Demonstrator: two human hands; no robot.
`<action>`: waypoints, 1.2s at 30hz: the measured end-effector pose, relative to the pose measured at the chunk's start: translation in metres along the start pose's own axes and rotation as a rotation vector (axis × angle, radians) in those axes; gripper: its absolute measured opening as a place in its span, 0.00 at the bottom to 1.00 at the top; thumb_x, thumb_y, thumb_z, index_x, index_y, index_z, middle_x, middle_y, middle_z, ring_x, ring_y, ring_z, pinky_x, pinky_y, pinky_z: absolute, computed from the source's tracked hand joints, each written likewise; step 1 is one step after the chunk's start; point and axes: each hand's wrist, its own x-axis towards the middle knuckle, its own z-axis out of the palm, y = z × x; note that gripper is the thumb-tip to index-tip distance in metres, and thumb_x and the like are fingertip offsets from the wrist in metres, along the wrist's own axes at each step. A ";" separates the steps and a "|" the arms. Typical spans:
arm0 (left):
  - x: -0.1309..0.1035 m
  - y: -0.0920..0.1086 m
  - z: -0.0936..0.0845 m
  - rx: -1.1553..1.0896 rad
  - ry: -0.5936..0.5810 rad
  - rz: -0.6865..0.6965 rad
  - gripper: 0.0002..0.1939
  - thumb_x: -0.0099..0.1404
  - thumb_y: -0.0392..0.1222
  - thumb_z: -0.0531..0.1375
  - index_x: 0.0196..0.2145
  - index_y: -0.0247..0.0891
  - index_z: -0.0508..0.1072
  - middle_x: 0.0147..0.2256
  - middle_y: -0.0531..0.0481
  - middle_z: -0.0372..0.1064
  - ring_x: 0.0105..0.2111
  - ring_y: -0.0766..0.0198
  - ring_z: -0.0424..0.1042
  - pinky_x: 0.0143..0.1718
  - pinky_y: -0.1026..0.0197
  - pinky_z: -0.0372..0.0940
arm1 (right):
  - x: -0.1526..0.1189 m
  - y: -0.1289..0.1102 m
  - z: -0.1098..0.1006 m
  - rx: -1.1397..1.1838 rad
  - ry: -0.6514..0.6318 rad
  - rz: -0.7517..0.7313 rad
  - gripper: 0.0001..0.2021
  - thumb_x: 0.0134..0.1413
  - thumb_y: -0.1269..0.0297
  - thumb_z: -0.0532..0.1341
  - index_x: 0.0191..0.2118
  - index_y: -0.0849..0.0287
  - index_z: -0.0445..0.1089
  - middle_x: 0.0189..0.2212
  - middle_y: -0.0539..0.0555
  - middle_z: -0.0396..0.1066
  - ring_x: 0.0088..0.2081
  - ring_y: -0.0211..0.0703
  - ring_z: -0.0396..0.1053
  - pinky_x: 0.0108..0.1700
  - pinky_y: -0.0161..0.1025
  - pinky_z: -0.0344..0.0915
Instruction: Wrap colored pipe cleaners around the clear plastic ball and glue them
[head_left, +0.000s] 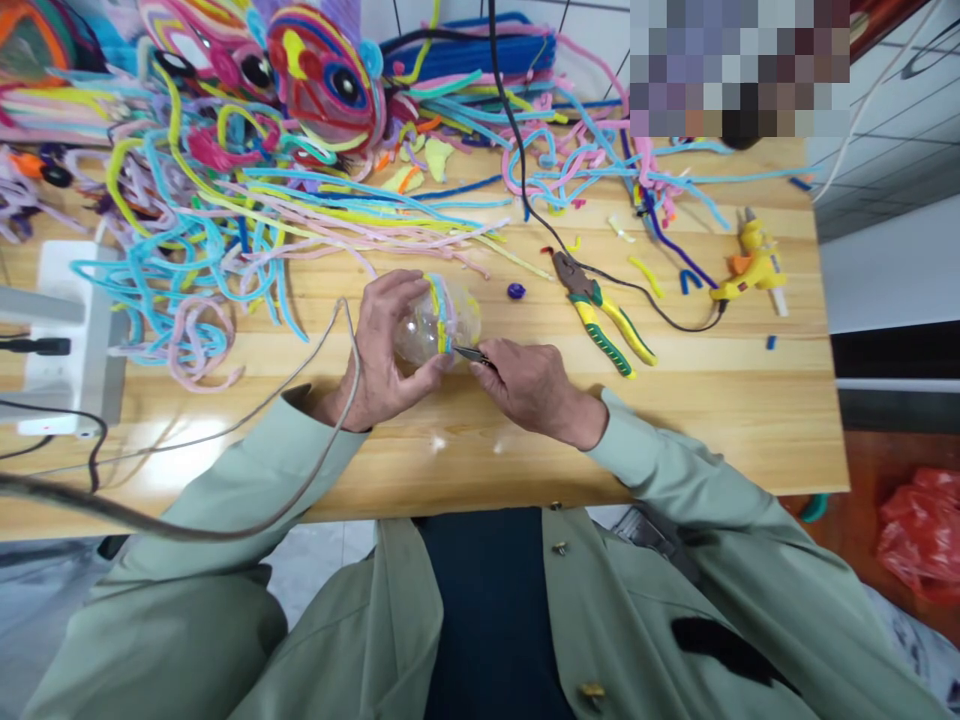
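Note:
My left hand (390, 350) is wrapped round a clear round plastic shell (418, 330) and holds it just above the table. Yellow, pink and blue fuzzy pipe cleaners (441, 310) run as a band across the shell. In my closed right hand (529, 385) is a small pointed metal tool (471, 354); most of it is hidden by the fingers, so its exact kind is unclear. Its tip meets the lower end of the band, near my left thumb. To the right lie pliers (604, 315) with yellow-green handles and a small purple coil (516, 291).
A yellow glue gun (754, 262) lies at the right, its black cord trailing leftward. Tangled pipe cleaners (187, 250) and colourful masks (326, 80) fill the back and left. A white power strip (64, 340) stands at the left edge. A grey cable (330, 455) crosses above my left forearm.

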 end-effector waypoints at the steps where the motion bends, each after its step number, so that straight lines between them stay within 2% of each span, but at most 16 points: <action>1: 0.000 0.001 0.000 0.009 0.004 -0.005 0.40 0.76 0.71 0.68 0.77 0.57 0.68 0.73 0.38 0.74 0.75 0.29 0.72 0.68 0.17 0.78 | 0.000 0.000 0.000 0.000 0.001 0.005 0.26 0.93 0.52 0.46 0.54 0.59 0.80 0.38 0.58 0.86 0.36 0.45 0.76 0.35 0.43 0.53; 11: 0.000 0.004 -0.003 0.026 -0.032 -0.048 0.41 0.74 0.68 0.72 0.76 0.56 0.67 0.73 0.38 0.72 0.78 0.28 0.69 0.72 0.13 0.74 | -0.001 -0.004 -0.002 -0.053 0.032 -0.003 0.29 0.94 0.51 0.44 0.52 0.60 0.80 0.36 0.57 0.85 0.33 0.43 0.75 0.35 0.44 0.52; 17: 0.001 0.004 -0.004 0.059 -0.039 -0.029 0.40 0.77 0.70 0.70 0.76 0.55 0.65 0.73 0.37 0.72 0.77 0.31 0.70 0.72 0.13 0.75 | -0.001 -0.006 -0.001 -0.076 0.049 0.006 0.29 0.94 0.51 0.44 0.51 0.59 0.80 0.36 0.57 0.86 0.32 0.42 0.74 0.34 0.44 0.50; 23: 0.003 0.007 -0.004 0.079 -0.006 0.002 0.39 0.77 0.70 0.69 0.76 0.54 0.66 0.71 0.37 0.74 0.75 0.30 0.73 0.72 0.11 0.74 | -0.001 -0.005 -0.002 -0.065 0.035 0.007 0.29 0.94 0.50 0.45 0.52 0.59 0.80 0.36 0.57 0.86 0.32 0.43 0.74 0.34 0.44 0.50; 31: 0.000 0.002 -0.004 0.028 -0.038 -0.049 0.41 0.74 0.69 0.71 0.77 0.58 0.66 0.73 0.39 0.72 0.78 0.29 0.70 0.73 0.14 0.73 | 0.000 -0.005 -0.002 -0.055 0.002 0.023 0.25 0.93 0.51 0.48 0.53 0.58 0.79 0.37 0.56 0.85 0.33 0.43 0.74 0.35 0.43 0.51; 36: 0.001 0.004 -0.002 0.068 -0.005 -0.040 0.40 0.74 0.70 0.70 0.75 0.56 0.67 0.72 0.37 0.74 0.76 0.30 0.72 0.70 0.15 0.76 | 0.000 -0.004 -0.002 -0.070 0.032 0.002 0.28 0.93 0.52 0.45 0.52 0.59 0.80 0.36 0.56 0.85 0.33 0.43 0.74 0.34 0.44 0.50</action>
